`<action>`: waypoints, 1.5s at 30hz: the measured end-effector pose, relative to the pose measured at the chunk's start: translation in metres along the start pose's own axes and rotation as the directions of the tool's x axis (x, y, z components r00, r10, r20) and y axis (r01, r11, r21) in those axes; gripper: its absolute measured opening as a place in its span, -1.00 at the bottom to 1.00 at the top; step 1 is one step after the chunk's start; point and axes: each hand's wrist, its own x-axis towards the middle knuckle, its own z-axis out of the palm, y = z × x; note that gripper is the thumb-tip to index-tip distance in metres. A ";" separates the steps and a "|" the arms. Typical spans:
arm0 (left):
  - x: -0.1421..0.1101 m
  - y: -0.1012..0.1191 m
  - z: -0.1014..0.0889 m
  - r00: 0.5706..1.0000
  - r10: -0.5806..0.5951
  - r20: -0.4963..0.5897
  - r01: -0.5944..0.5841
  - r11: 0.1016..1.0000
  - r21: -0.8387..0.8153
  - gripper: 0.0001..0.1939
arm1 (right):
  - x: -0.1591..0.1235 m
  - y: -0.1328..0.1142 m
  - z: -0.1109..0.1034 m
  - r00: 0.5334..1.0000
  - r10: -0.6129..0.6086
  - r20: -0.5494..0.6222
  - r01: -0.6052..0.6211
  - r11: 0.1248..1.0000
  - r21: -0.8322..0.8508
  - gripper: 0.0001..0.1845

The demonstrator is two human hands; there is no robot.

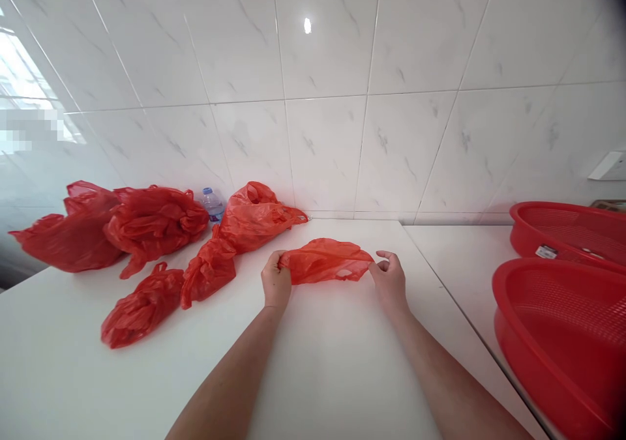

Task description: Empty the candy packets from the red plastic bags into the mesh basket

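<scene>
A red plastic bag was stretched over the worktop, right of the bottle and nearer. The left hand had its grip closed on one end, the right hand on the other. Crumpled bags flanked the bottle; baskets stood far to its right.

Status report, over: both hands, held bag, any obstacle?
Left hand, right hand: pinching red bag at opposite ends. Bag spread between. Hands unobstructed; other bags leftward.

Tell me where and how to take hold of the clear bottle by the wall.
Probably best from above, by its blue cap: the bottle stands roughly upright, cap uncovered, while red bags crowd its lower body.
</scene>
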 end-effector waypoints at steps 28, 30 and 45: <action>0.012 -0.007 0.002 0.922 -0.327 0.210 0.385 0.696 -0.607 -0.73 | 0.003 0.015 0.013 0.964 -0.157 0.215 0.253 0.791 -0.556 -0.77; 0.001 0.005 0.006 0.981 -0.194 -0.024 0.165 0.886 -0.434 -0.64 | 0.002 0.013 0.014 0.964 -0.168 0.207 0.256 0.794 -0.552 -0.62; -0.029 0.014 0.022 0.709 0.211 0.672 -0.590 0.700 0.403 -0.47 | 0.017 0.002 0.000 0.888 0.230 0.398 -0.142 0.961 -0.239 -0.68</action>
